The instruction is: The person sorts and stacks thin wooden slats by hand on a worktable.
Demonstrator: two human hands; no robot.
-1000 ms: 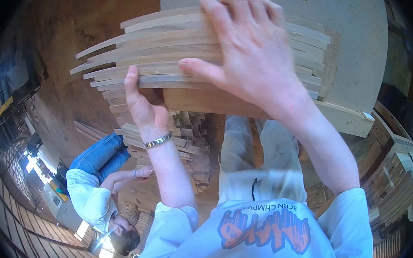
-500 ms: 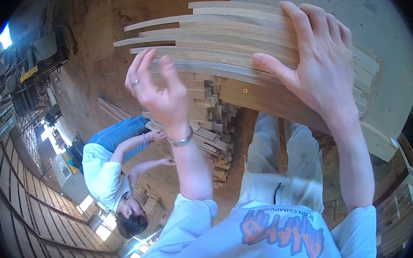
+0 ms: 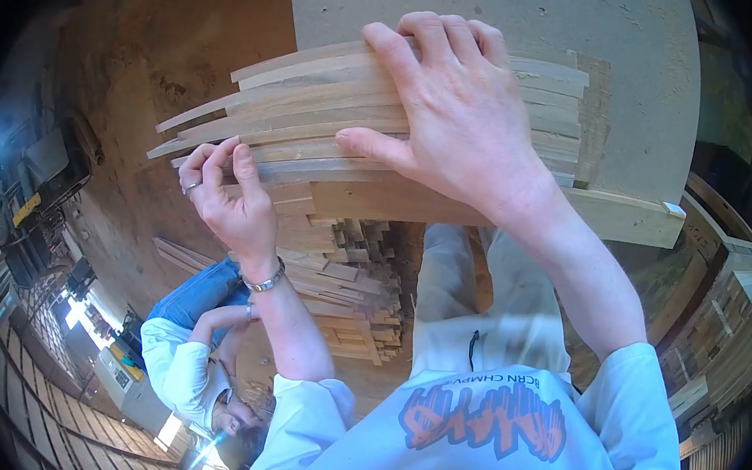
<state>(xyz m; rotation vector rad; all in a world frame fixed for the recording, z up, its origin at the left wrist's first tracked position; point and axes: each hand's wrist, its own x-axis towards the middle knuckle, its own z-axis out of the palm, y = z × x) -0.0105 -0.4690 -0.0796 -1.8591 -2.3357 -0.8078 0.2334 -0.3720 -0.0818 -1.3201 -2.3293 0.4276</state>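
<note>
A row of long, narrow wooden strips [image 3: 315, 106] lies side by side, their left ends uneven and jutting past the table edge. My right hand [image 3: 456, 118] is spread across them, fingertips at the far strip, thumb stretched along the nearer ones. Beside the near left ends is my left hand [image 3: 232, 206], palm turned up, fingers loosely curled. Its thumb and fingertips are close to one another and overlap the nearest strip in this view. There is a ring on one finger and a metal watch band [image 3: 268, 280] on the wrist.
The strips rest on a grey tabletop [image 3: 621, 33] with a wooden front rail [image 3: 624, 219]. Below are stacked wood pieces [image 3: 346, 277]. Another person [image 3: 186, 353] is bent over at the lower left. More stacked wood [image 3: 722, 324] stands at the right.
My left hand's fingertips have drawn closer together, near the strip ends. My right hand stays on the strips, nearer their left ends. The whole view has shifted.
</note>
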